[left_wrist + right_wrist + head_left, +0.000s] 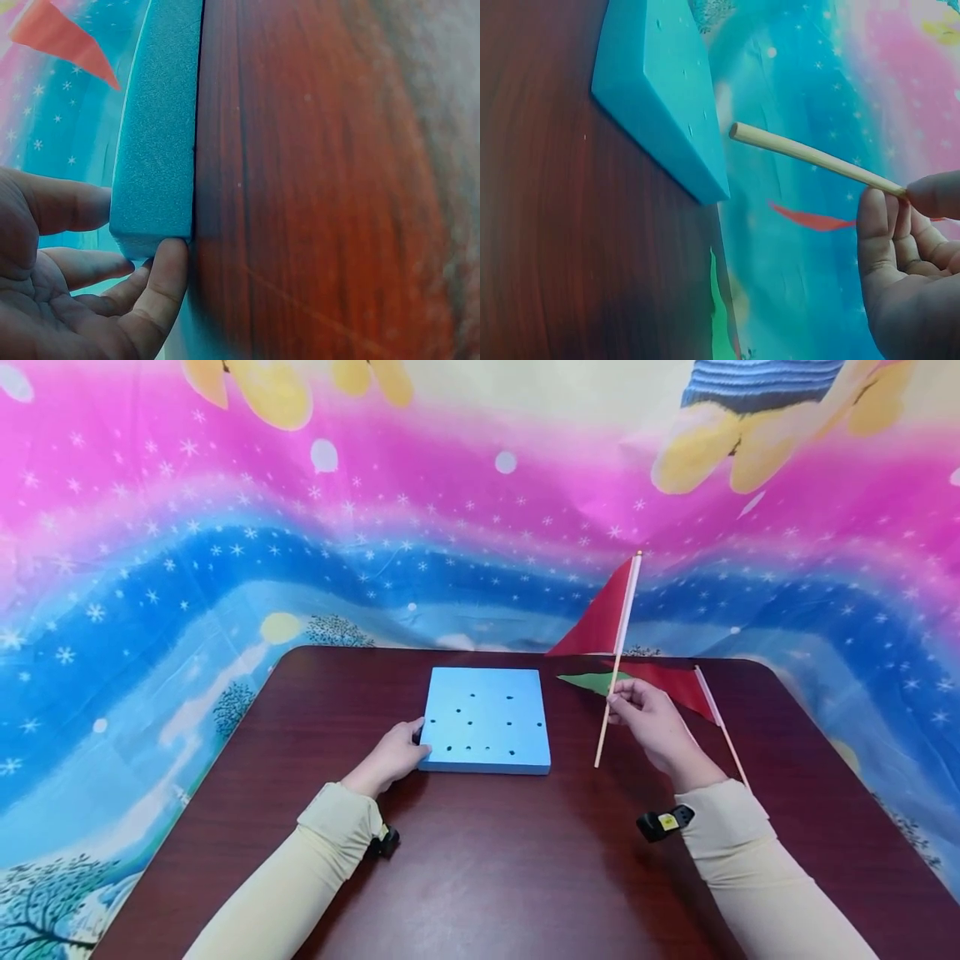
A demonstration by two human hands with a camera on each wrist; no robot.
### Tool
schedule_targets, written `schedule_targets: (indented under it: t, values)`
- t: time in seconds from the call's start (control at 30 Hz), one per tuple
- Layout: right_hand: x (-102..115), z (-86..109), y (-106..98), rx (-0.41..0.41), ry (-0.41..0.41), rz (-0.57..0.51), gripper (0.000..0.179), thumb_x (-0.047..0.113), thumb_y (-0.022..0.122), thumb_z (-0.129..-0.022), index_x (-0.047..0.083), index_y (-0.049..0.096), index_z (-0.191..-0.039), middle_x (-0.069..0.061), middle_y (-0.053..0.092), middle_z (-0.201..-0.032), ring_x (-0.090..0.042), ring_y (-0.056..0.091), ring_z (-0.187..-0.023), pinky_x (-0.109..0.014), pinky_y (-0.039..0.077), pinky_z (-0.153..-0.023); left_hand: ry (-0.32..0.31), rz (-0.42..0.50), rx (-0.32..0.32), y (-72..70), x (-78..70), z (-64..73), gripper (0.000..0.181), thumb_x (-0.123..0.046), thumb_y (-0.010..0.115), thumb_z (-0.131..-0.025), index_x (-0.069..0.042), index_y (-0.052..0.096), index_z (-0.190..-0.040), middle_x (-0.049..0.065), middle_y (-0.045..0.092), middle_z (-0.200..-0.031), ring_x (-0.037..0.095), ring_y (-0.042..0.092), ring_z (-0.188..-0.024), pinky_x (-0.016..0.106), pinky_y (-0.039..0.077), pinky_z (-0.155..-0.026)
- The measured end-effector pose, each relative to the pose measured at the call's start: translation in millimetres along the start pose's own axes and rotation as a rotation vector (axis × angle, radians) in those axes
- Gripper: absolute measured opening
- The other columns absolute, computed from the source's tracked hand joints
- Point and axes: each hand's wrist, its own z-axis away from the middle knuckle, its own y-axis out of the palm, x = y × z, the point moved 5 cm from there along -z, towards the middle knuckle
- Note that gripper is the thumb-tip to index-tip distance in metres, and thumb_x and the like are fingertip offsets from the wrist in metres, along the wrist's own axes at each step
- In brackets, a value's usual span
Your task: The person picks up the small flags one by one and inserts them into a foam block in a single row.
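A light blue foam block [487, 718] with several small holes lies flat on the table. My left hand [395, 755] holds its left edge; in the left wrist view the thumb [71, 206] is at the upper edge and the fingers bend against the side. My right hand [654, 722] pinches the wooden stick of a red triangular flag [600, 614] between thumb and fingers. That flag stands nearly upright, right of the block, and the stick's bare lower end [780, 142] is above the table.
Behind my right hand lie a green flag [588, 683] and another red flag [678, 685] on the dark wooden table [487, 860]. A printed cloth [450, 527] with snowflakes hangs past the table's far edge.
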Motion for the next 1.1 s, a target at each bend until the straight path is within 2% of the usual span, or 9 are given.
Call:
schedule_targets:
  t: [0.3, 0.47, 0.63, 0.9, 1.1]
  values:
    - [-3, -5.7, 19, -0.019, -0.013, -0.024, 0.016, 0.001, 0.051, -0.107, -0.011, 0.052, -0.118, -0.006, 0.056, -0.098, -0.007, 0.060, -0.086, -0.026, 0.056, -0.083, 0.000, 0.006, 0.006, 0.0, -1.6, -1.5, 0.065, -0.002, 0.055, -0.102, 0.005, 0.027, -0.160, 0.031, 0.026, -0.161, 0.039, 0.024, -0.150, 0.052, 0.034, -0.113]
    - [-3, -9.7, 32, -0.016, -0.019, -0.021, 0.021, 0.003, 0.051, -0.108, -0.013, 0.050, -0.122, -0.012, 0.055, -0.101, -0.008, 0.061, -0.086, -0.023, 0.055, -0.083, 0.006, 0.004, -0.006, 0.2, -0.4, -1.7, 0.066, -0.002, 0.056, -0.102, 0.005, 0.027, -0.160, 0.030, 0.030, -0.160, 0.039, 0.028, -0.149, 0.052, 0.035, -0.113]
    - [-2, -12.6, 42, 0.006, -0.022, -0.003, 0.022, 0.003, 0.051, -0.108, -0.013, 0.051, -0.123, -0.016, 0.055, -0.103, -0.009, 0.062, -0.086, -0.027, 0.055, -0.086, 0.007, -0.005, -0.015, 0.3, 0.5, -0.5, 0.067, -0.002, 0.056, -0.101, 0.002, 0.027, -0.161, 0.030, 0.034, -0.158, 0.038, 0.032, -0.147, 0.051, 0.037, -0.111]
    - [1, -17.7, 55, -0.005, -0.049, -0.025, 0.018, 0.001, 0.052, -0.106, -0.012, 0.053, -0.119, -0.012, 0.056, -0.099, -0.009, 0.062, -0.084, -0.023, 0.055, -0.082, 0.024, 0.005, -0.006, 0.9, 1.3, -0.1, 0.066, -0.001, 0.055, -0.101, 0.002, 0.028, -0.161, 0.030, 0.032, -0.159, 0.038, 0.030, -0.148, 0.051, 0.037, -0.109]
    - [5, -23.5, 69, -0.021, -0.077, -0.024, 0.017, 0.002, 0.052, -0.107, -0.011, 0.053, -0.119, -0.018, 0.057, -0.105, -0.014, 0.063, -0.088, -0.030, 0.056, -0.087, 0.030, 0.014, 0.002, 1.5, 2.6, -0.6, 0.066, 0.000, 0.055, -0.102, 0.001, 0.027, -0.162, 0.029, 0.028, -0.162, 0.035, 0.031, -0.147, 0.047, 0.039, -0.102]
